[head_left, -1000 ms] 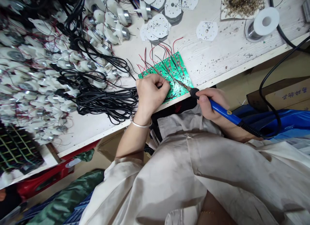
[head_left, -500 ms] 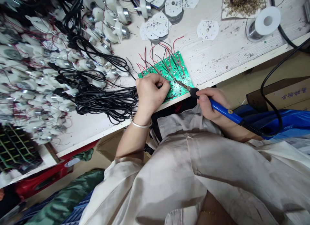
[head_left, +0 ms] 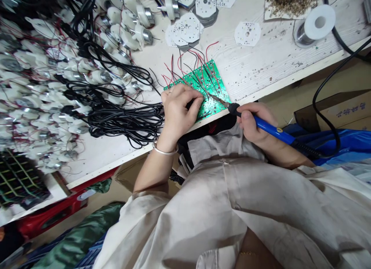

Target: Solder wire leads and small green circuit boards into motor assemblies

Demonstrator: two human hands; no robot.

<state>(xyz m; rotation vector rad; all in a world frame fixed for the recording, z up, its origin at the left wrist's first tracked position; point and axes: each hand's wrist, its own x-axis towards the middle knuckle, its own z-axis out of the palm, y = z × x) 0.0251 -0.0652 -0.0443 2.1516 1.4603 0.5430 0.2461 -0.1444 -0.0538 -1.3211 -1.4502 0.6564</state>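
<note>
Green circuit board (head_left: 211,85) under left fingers (head_left: 188,97)

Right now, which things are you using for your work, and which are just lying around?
Using: left hand, right hand, soldering iron, green board, thin wires.
Lying around: solder spool, white board, cardboard box.

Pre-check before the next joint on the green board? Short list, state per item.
1. Iron gripped in right hand: ok.
2. Left hand resting on green board: ok.
3. Iron tip contact with a pad: cannot tell.
4. Solder wire at the joint: cannot tell; spool sits on the bench.
5. Iron cord running away from the board: ok.
</note>
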